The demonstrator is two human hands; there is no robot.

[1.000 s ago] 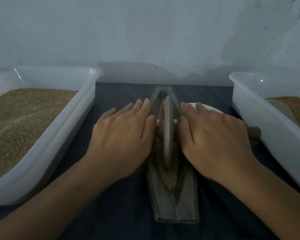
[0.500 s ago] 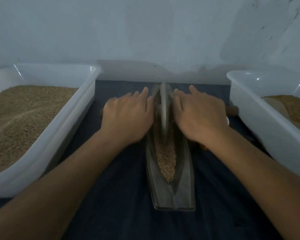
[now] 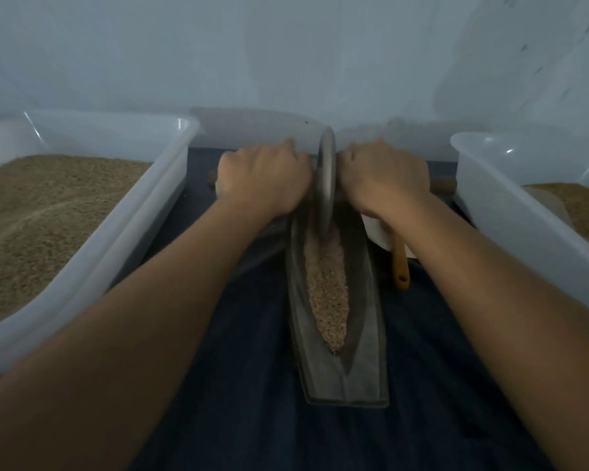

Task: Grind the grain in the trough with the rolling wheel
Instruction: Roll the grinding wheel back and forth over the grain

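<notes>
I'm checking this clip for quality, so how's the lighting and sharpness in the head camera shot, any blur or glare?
Head view: dim, bluish light overall; the left hand, right hand and wheel are motion-blurred; the grain in the trough stays fairly sharp; small glare spots on the right tub; wide-angle distortion bows the left tub.

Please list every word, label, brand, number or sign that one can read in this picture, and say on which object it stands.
None: no readable text appears anywhere.
The left tub, the right tub, the trough and the rolling wheel carry no visible writing.
The wooden handle beside the trough shows a hole, no mark.
The picture is dim and blurred.
</notes>
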